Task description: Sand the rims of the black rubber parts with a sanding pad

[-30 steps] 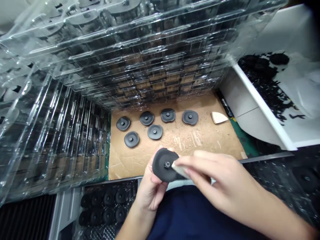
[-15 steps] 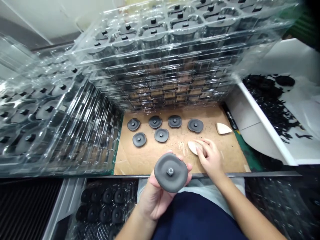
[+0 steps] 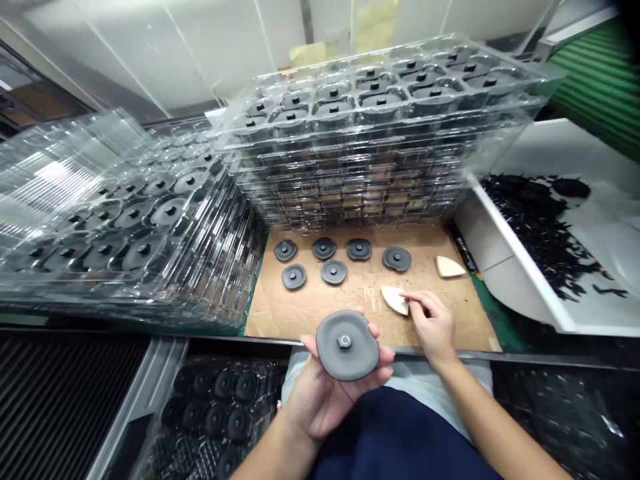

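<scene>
One gray disc (image 3: 347, 345) with a small nut at its centre sits in the left hand (image 3: 320, 397), held up in front of the body above the near edge of the bench; the fingers curl around its rim and grip it. The right hand (image 3: 433, 325) rests on the cardboard sheet (image 3: 310, 312) with bent fingers, its tips on the edge of a pale wedge (image 3: 393, 298). I cannot tell whether they pinch it or only touch it. A second pale wedge (image 3: 449, 267) lies well apart, near the sheet's right edge.

Six more discs lie flat on the cardboard: four in a back row (image 3: 324, 248) and two in front of them (image 3: 333, 271).

Two stacks of clear trays wall in the sheet, one behind (image 3: 380, 140) and one to the left (image 3: 125, 227), both loaded with discs. A white bin (image 3: 520, 263) of black scraps stands to the right. Below the bench, another tray (image 3: 215, 413) holds dark discs.
</scene>
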Action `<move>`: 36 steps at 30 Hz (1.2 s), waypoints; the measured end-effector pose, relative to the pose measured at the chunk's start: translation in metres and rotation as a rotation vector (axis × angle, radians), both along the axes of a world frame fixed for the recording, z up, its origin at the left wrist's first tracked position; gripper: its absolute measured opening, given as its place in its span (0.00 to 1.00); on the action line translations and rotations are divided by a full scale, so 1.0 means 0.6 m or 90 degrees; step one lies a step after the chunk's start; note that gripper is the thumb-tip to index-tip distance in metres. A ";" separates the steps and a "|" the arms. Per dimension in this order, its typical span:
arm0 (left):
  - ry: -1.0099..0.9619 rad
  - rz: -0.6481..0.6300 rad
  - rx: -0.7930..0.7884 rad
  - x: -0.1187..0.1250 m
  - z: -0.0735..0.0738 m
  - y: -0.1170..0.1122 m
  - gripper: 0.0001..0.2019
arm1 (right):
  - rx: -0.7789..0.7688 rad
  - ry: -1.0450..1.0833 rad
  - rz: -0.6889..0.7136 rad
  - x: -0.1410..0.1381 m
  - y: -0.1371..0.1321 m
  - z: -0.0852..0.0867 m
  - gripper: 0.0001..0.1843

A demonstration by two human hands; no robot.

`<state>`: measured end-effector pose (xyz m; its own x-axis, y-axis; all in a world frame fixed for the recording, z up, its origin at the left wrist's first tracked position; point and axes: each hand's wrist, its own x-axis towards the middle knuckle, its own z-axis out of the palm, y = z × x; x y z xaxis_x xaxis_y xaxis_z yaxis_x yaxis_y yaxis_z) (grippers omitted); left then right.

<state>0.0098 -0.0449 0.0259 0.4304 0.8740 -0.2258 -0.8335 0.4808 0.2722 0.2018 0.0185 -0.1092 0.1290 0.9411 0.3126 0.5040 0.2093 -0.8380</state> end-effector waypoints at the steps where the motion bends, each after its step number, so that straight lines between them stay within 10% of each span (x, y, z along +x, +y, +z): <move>1: 0.008 0.001 -0.003 0.001 0.001 -0.001 0.23 | -0.002 0.002 0.001 0.000 0.000 0.000 0.12; 5: 0.108 0.040 0.056 -0.003 -0.004 -0.013 0.23 | -0.012 0.008 0.004 0.002 -0.001 -0.004 0.12; 9: 0.547 0.186 0.350 -0.017 -0.024 -0.025 0.39 | -0.026 0.017 0.023 0.004 0.007 0.000 0.12; 14: 0.936 0.251 0.648 -0.029 -0.025 -0.024 0.54 | -0.045 0.033 0.116 -0.012 -0.009 0.077 0.10; 19: 0.963 0.154 0.573 -0.027 -0.002 -0.019 0.57 | -0.071 0.112 0.261 -0.040 -0.059 0.186 0.08; 23: 0.934 0.174 0.542 -0.026 0.001 -0.017 0.58 | -0.173 0.270 0.322 -0.044 -0.067 0.217 0.07; 30: 0.933 0.145 0.421 -0.034 -0.020 -0.009 0.48 | -0.363 0.539 0.434 -0.064 -0.041 0.191 0.03; 36: 0.991 0.031 0.415 -0.080 -0.004 0.023 0.11 | -0.534 0.677 0.481 -0.101 0.014 0.148 0.19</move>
